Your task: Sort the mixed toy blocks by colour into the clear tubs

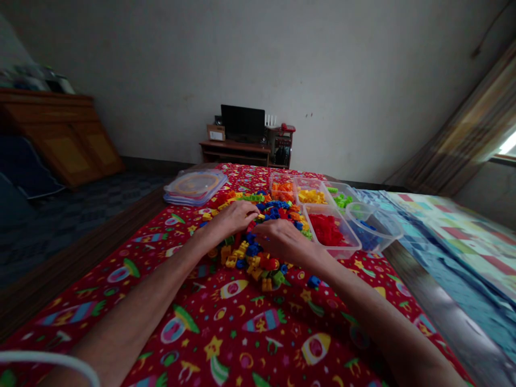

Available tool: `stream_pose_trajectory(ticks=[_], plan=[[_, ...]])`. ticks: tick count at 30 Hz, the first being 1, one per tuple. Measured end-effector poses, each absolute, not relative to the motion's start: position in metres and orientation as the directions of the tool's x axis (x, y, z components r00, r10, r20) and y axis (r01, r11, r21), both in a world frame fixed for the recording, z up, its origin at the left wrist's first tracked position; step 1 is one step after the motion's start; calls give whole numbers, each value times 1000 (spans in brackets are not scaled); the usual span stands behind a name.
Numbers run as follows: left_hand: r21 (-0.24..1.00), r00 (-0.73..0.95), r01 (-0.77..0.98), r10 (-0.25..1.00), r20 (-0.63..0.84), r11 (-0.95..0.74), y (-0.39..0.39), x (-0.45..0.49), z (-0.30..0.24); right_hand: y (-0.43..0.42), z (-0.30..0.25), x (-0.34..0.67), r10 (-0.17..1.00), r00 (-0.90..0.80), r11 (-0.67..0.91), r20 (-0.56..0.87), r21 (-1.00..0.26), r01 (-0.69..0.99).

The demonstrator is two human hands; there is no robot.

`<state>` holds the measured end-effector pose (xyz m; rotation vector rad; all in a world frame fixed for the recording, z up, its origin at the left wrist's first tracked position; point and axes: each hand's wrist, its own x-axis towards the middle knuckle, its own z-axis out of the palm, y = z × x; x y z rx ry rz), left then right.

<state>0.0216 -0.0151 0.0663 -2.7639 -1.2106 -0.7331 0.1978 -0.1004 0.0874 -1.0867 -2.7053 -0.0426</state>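
Note:
A mixed heap of plastic building blocks (253, 250) in red, yellow, blue, green and orange is spread on the red patterned cloth (226, 328). Over the heap's left side, my left hand (237, 216) has its thumb and fingers pinched together; what lies between the tips is too small to make out. My right hand (280, 236) is low over the middle of the heap, its fingers curled down and partly hidden behind the hand. The two hands are close but apart. A single blue block (313, 281) lies near my right wrist.
Clear plastic boxes at the right hold sorted blocks: red (328, 230), yellow (312, 196), orange (282, 189) and green (342, 201). Beside them, a round tub (382, 236) contains blue blocks. Stacked lids (195, 187) lie at the back left. A bed (455, 236) adjoins the table's right side.

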Motion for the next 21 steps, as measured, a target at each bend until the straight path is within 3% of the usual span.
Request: stream_pose_trajectory(ticks=[4, 6, 12, 16, 21], plan=[[161, 556, 717, 695, 455, -678, -17, 20, 67, -122, 68, 173, 397, -886, 914, 241, -20, 405], [163, 550, 716, 693, 467, -679, -16, 20, 67, -128, 56, 165, 346, -906, 930, 242, 38, 365], [162, 551, 710, 685, 477, -685, -17, 22, 66, -114, 46, 173, 469, -858, 874, 208, 28, 485], [160, 573, 699, 679, 459, -697, -19, 22, 66, -98, 53, 182, 496, -853, 868, 164, -89, 488], [136, 582, 701, 671, 459, -700, -17, 22, 66, -95, 71, 192, 579, -779, 807, 241, -309, 503]])
